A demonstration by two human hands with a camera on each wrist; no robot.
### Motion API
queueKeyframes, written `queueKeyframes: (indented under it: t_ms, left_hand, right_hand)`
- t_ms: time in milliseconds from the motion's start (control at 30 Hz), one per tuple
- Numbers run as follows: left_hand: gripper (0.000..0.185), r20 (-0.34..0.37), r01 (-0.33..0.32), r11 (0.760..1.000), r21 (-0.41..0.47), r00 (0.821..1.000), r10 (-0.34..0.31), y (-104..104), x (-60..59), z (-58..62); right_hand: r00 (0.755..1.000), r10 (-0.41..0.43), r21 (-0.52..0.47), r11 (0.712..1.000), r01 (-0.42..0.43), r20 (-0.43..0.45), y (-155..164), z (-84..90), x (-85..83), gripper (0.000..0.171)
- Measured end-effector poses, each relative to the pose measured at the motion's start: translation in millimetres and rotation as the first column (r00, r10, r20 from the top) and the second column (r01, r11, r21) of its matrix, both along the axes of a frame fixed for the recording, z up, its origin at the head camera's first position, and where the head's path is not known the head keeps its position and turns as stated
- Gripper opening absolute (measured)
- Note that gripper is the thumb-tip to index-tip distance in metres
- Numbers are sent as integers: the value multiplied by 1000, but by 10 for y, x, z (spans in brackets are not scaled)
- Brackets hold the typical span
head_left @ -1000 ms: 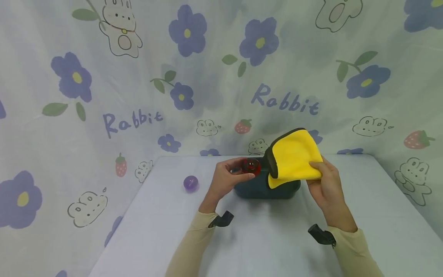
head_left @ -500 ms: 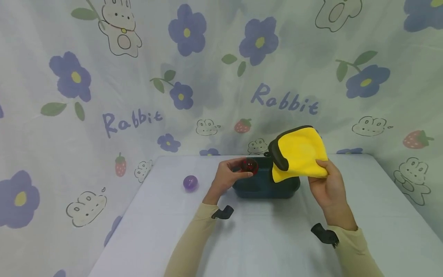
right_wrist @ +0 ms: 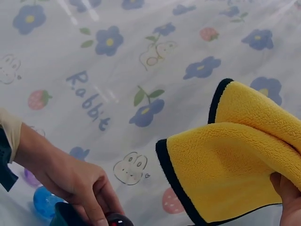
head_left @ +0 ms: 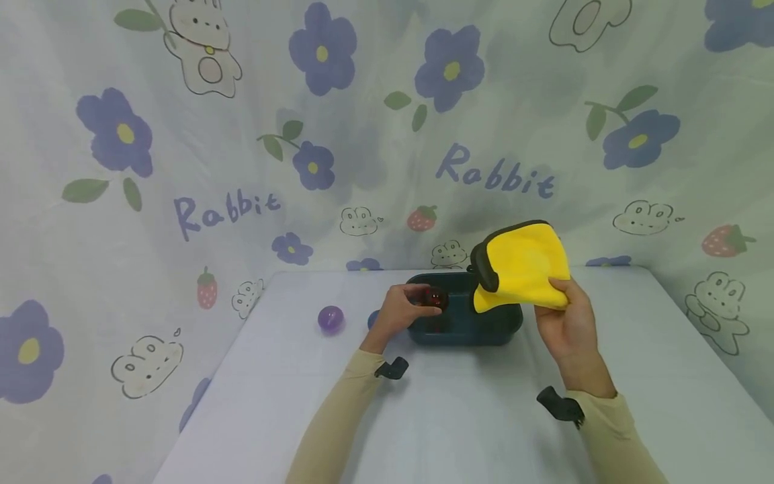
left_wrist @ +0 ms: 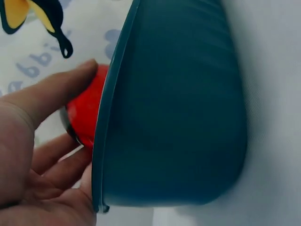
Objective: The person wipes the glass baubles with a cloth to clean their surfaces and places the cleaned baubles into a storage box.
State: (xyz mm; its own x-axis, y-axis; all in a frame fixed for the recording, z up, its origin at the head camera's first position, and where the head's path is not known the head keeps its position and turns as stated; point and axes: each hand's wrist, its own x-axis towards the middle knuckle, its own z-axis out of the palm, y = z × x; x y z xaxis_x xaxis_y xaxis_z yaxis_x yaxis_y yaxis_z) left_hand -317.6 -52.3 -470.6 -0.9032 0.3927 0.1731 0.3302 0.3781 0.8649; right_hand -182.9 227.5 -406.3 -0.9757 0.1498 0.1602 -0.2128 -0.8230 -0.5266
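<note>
My left hand (head_left: pixel 404 311) holds a red ball (head_left: pixel 433 298) in its fingertips over the left end of a dark teal tub (head_left: pixel 484 328) on the table. In the left wrist view the red ball (left_wrist: pixel 84 115) sits just inside the rim of the tub (left_wrist: pixel 174 108), pinched between thumb and fingers. My right hand (head_left: pixel 562 323) grips a folded yellow cloth (head_left: pixel 523 265) with a black edge, raised above the tub's right end. The right wrist view shows that cloth (right_wrist: pixel 240 162) and the left hand (right_wrist: pixel 77 181) on the ball.
A purple ball (head_left: pixel 330 318) lies on the white table (head_left: pixel 459 417) left of the tub, and a blue ball (head_left: pixel 373 318) peeks out behind my left hand. A printed flower-and-rabbit sheet (head_left: pixel 242 148) hangs behind and to both sides.
The left hand has lowered the red ball from above the tub's rim down into its left end. The right hand keeps the cloth raised, almost unmoved. A blue ball now shows.
</note>
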Motion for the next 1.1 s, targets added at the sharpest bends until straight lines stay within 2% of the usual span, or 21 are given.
queueKeyframes:
  t_ms: [167, 300, 433, 667, 900, 1100]
  left_hand:
    - [61, -54, -8, 989, -145, 999, 0, 56, 11, 53]
    - [61, -52, -14, 971, -240, 999, 1, 113, 24, 78]
    - [55, -53, 1, 954, -300, 998, -18, 175, 31, 74]
    - [53, -26, -8, 929, -369, 1000, -1, 249, 45, 59]
    - [54, -12, -10, 892, -452, 1000, 6, 303, 60, 75]
    - [57, -29, -19, 882, -470, 1000, 6, 321, 54, 44]
  right_hand:
    - [1000, -4, 36, 999, 3, 20, -17, 0, -15, 57]
    - [999, 3, 47, 999, -5, 38, -25, 3, -18, 59]
    - [999, 5, 62, 998, -7, 39, -28, 10, -18, 60]
    - [999, 17, 58, 998, -19, 35, -37, 15, -15, 60]
    - [999, 10, 77, 997, -13, 35, -35, 8, -16, 61]
    - [1000, 10, 74, 997, -12, 30, -33, -2, -23, 59]
